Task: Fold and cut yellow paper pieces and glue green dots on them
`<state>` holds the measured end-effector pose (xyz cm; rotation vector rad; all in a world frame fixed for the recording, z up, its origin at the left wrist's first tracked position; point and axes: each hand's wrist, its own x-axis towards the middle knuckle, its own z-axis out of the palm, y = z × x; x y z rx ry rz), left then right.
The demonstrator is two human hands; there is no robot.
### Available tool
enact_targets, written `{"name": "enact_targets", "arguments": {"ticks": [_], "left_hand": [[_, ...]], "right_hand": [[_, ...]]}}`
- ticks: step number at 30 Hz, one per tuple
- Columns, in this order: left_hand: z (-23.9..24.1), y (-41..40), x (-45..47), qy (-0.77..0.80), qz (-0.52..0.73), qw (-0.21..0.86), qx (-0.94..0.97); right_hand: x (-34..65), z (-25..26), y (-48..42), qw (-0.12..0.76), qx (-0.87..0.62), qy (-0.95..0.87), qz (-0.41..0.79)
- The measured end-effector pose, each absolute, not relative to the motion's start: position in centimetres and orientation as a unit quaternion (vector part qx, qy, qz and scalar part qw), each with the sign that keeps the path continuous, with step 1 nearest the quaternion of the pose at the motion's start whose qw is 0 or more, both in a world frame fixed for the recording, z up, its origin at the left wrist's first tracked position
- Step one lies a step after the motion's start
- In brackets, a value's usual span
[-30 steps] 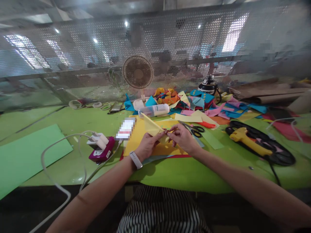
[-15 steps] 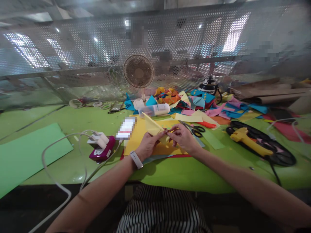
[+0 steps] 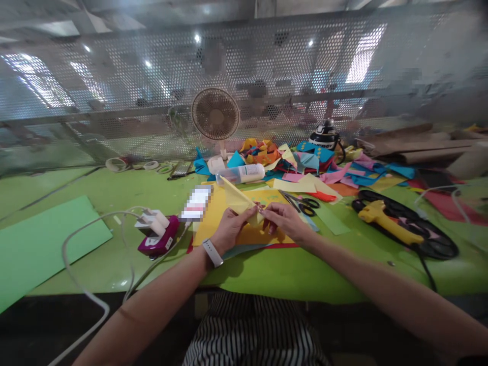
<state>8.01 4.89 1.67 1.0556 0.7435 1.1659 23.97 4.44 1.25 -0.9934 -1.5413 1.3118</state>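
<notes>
Folded pale-yellow paper (image 3: 237,199) pinched in left hand (image 3: 230,227), right hand (image 3: 281,219) touching

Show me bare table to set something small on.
Bare green table lies left of the phone, between the tape rolls behind and the white chargers in front. A smaller patch lies between the right forearm, the light-green strip and the yellow glue gun. Crowded: the paper pile at the back, and around the left hand and right hand.
</notes>
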Motion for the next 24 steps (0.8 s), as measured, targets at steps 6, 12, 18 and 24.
{"name": "enact_targets", "arguments": {"ticks": [6, 12, 18, 24], "left_hand": [[1.56, 5.15, 8.04, 0.305, 0.527, 0.653, 0.452], [1.48, 5.20, 8.02, 0.307, 0.532, 0.644, 0.456], [1.28, 5.41, 8.01, 0.313, 0.529, 0.641, 0.459], [1.48, 5.49, 7.88, 0.317, 0.533, 0.645, 0.447]], "right_hand": [[23.98, 0.79, 4.71, 0.434, -0.380, -0.630, 0.521], [23.86, 0.87, 4.54, 0.426, -0.375, -0.630, 0.529], [23.93, 1.03, 4.47, 0.425, -0.372, -0.613, 0.553], [23.89, 0.90, 4.37, 0.403, -0.362, -0.603, 0.585]]}}
